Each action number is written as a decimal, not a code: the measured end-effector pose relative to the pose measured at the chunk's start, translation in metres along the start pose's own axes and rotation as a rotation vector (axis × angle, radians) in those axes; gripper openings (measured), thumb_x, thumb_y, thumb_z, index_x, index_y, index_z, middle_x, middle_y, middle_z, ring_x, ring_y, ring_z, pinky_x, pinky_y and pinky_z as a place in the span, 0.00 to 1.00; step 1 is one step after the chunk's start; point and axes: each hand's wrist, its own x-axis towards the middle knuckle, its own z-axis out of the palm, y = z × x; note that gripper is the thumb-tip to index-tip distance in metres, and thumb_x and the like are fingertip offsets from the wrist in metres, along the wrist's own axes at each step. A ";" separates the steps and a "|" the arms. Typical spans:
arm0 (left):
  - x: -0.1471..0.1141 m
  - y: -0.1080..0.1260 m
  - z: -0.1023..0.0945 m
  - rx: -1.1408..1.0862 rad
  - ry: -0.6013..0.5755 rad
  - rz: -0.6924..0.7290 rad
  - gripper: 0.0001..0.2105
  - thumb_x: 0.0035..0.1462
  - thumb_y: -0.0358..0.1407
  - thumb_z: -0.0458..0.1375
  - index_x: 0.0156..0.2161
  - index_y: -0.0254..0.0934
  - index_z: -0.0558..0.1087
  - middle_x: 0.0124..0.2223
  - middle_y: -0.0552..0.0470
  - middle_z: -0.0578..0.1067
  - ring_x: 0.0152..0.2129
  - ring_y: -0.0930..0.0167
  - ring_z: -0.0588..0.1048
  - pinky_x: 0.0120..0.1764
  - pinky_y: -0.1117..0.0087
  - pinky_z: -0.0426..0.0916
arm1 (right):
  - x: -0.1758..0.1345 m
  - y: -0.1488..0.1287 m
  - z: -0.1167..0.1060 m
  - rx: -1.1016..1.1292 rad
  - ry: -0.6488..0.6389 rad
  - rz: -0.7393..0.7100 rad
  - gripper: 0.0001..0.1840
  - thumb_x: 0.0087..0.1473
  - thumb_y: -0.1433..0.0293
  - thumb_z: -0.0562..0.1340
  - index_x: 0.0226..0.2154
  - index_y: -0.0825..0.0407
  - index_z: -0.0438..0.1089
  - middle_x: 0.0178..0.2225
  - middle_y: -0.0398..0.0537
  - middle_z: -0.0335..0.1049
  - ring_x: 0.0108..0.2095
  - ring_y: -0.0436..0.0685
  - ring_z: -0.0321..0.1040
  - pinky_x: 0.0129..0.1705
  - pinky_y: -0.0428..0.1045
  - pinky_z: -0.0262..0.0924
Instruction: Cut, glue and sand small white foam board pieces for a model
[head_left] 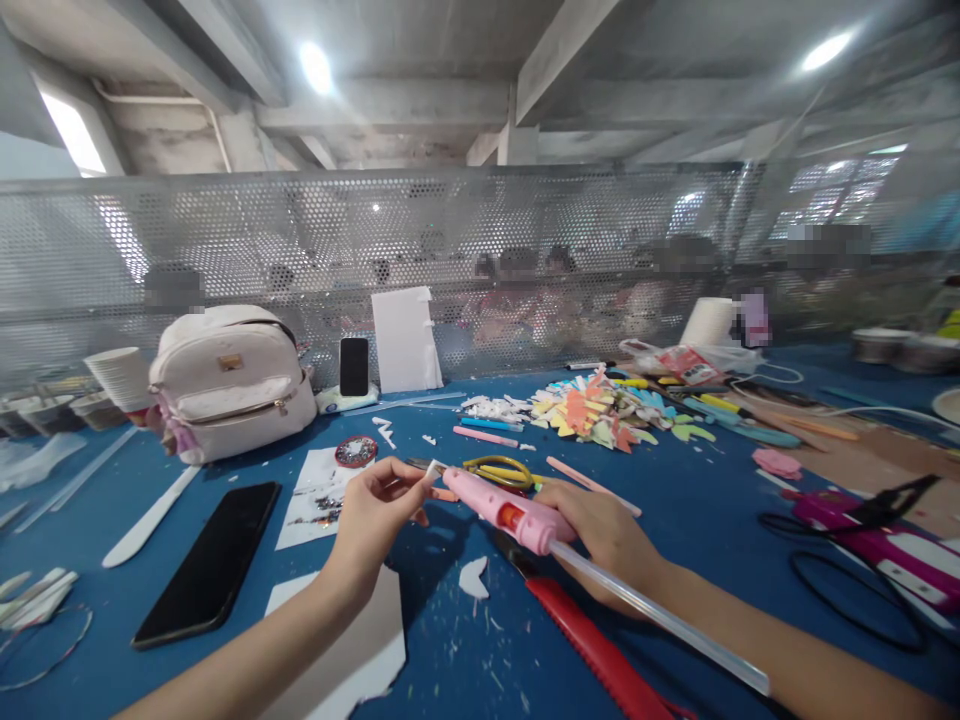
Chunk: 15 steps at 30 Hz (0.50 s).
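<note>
My right hand point(592, 530) is wrapped round a pink hot glue gun point(491, 500), its nozzle pointing left. A long clear glue stick point(660, 615) sticks out of the gun's back end toward my right forearm. My left hand point(386, 505) pinches a small white piece point(431, 472) between thumb and fingertips, right at the nozzle; whether the two touch I cannot tell. Below the gun lie a white paper cutout point(474, 578) and a red-handled tool point(592, 640). Behind the gun are yellow-handled scissors point(499, 473), partly hidden.
A black phone point(210, 560) and white sheets point(337, 650) lie at left, near a white backpack point(232, 385). Coloured paper cutouts point(592, 410) are heaped at the back. A purple device point(877, 540) with a black cord sits right. A perforated metal screen point(337, 230) stands behind the table.
</note>
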 end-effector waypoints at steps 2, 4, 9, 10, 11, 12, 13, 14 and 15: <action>0.001 -0.001 -0.001 -0.003 -0.005 -0.030 0.09 0.63 0.36 0.62 0.36 0.32 0.72 0.34 0.55 0.75 0.27 0.76 0.75 0.30 0.73 0.73 | 0.001 0.000 0.000 0.001 0.005 -0.011 0.14 0.69 0.59 0.49 0.42 0.51 0.63 0.32 0.49 0.73 0.31 0.58 0.70 0.31 0.50 0.61; 0.002 -0.004 -0.003 0.004 -0.014 -0.063 0.09 0.63 0.38 0.61 0.38 0.32 0.72 0.37 0.53 0.76 0.31 0.73 0.76 0.33 0.70 0.74 | 0.001 0.000 0.000 0.007 0.009 -0.020 0.14 0.69 0.59 0.49 0.41 0.50 0.63 0.31 0.48 0.72 0.30 0.57 0.69 0.31 0.50 0.61; 0.008 -0.012 -0.011 0.090 -0.011 -0.010 0.11 0.65 0.41 0.59 0.41 0.32 0.72 0.37 0.52 0.75 0.33 0.72 0.77 0.35 0.68 0.75 | -0.001 -0.002 -0.002 0.022 0.044 0.008 0.17 0.69 0.55 0.49 0.39 0.49 0.63 0.31 0.48 0.72 0.29 0.57 0.70 0.31 0.50 0.63; 0.009 -0.012 -0.013 0.123 -0.011 0.035 0.12 0.65 0.42 0.59 0.41 0.32 0.72 0.37 0.52 0.75 0.31 0.73 0.76 0.34 0.68 0.75 | -0.001 -0.002 -0.003 0.024 0.054 0.027 0.17 0.69 0.56 0.49 0.39 0.49 0.64 0.31 0.48 0.72 0.29 0.57 0.70 0.31 0.49 0.63; 0.010 -0.011 -0.015 0.161 -0.011 0.094 0.12 0.65 0.42 0.59 0.41 0.32 0.72 0.36 0.53 0.75 0.30 0.73 0.76 0.33 0.69 0.74 | -0.002 -0.003 -0.004 0.023 0.065 0.053 0.17 0.69 0.57 0.49 0.39 0.49 0.64 0.31 0.48 0.73 0.29 0.56 0.70 0.31 0.49 0.64; 0.011 -0.010 -0.017 0.204 -0.008 0.165 0.12 0.65 0.42 0.59 0.41 0.33 0.72 0.35 0.54 0.74 0.28 0.74 0.75 0.32 0.70 0.74 | -0.003 -0.004 -0.005 0.021 0.077 0.083 0.16 0.69 0.58 0.49 0.40 0.49 0.65 0.31 0.48 0.73 0.29 0.56 0.70 0.31 0.49 0.64; 0.012 -0.007 -0.021 0.255 -0.006 0.247 0.12 0.65 0.42 0.59 0.40 0.33 0.72 0.34 0.54 0.74 0.28 0.74 0.75 0.32 0.70 0.73 | -0.003 -0.004 -0.006 0.015 0.093 0.117 0.15 0.69 0.59 0.50 0.42 0.50 0.66 0.32 0.49 0.74 0.29 0.57 0.71 0.31 0.48 0.64; 0.014 -0.004 -0.025 0.313 -0.006 0.338 0.11 0.65 0.42 0.59 0.40 0.33 0.72 0.35 0.54 0.74 0.29 0.74 0.75 0.33 0.70 0.73 | -0.004 -0.004 -0.007 0.010 0.111 0.150 0.14 0.69 0.61 0.51 0.44 0.50 0.67 0.33 0.50 0.74 0.30 0.57 0.71 0.31 0.48 0.65; 0.015 -0.001 -0.029 0.378 -0.014 0.433 0.11 0.65 0.42 0.59 0.39 0.34 0.72 0.36 0.53 0.75 0.31 0.73 0.75 0.35 0.68 0.74 | -0.004 -0.004 -0.007 0.005 0.127 0.179 0.14 0.69 0.61 0.51 0.47 0.50 0.67 0.34 0.50 0.75 0.31 0.58 0.72 0.32 0.49 0.66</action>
